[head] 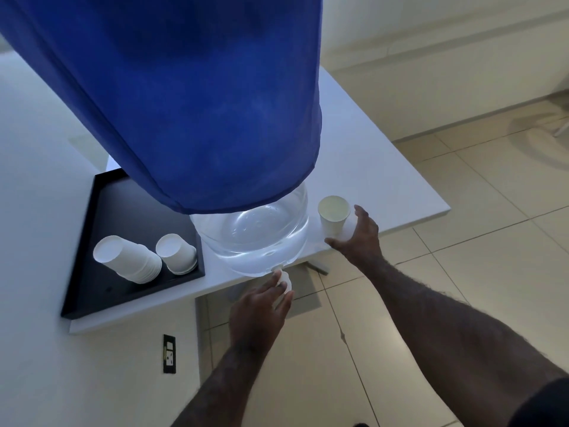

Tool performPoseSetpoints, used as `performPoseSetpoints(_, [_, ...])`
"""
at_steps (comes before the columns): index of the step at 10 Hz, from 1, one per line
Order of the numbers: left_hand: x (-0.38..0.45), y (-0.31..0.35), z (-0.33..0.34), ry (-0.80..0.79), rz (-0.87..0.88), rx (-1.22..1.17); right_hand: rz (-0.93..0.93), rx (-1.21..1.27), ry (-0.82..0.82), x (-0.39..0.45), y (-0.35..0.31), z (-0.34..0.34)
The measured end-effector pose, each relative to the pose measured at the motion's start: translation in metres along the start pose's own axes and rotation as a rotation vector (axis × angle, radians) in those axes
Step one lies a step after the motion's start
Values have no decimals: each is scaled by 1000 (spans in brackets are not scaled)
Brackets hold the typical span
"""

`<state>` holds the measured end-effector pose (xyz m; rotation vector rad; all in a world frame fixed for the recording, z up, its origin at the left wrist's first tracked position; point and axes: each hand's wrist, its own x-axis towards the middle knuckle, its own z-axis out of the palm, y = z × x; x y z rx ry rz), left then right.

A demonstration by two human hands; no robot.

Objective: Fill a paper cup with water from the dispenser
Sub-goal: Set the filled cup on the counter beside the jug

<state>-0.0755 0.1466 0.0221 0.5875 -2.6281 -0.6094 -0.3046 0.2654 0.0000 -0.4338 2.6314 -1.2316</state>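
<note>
From the head camera, looking down, the paper cup [334, 215] stands upright, mouth up, on the white table [385, 167] near its front edge, just to the right of the water bottle [255, 235], which wears a blue cloth cover [184, 103]. The right hand [358, 235] is the nearer one to the cup: the cup lies just left of and beyond its palm, with the fingers spread wide around it, thumb low in front, apparently not yet touching. The left hand [261, 306] is at the white tap [284, 283] under the bottle's front, fingers curled loosely about it; whether they press it I cannot tell. The cup sits well to the right of the tap, so it probably has to be carried left and lowered beneath the spout. Spare cups [129, 260] lie on a black tray [92, 211] to the left.
</note>
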Motion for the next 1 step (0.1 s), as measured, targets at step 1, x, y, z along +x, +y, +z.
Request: performPoseSetpoints(1, [8, 8, -16, -106, 2, 87, -26, -55, -41, -16, -12, -16])
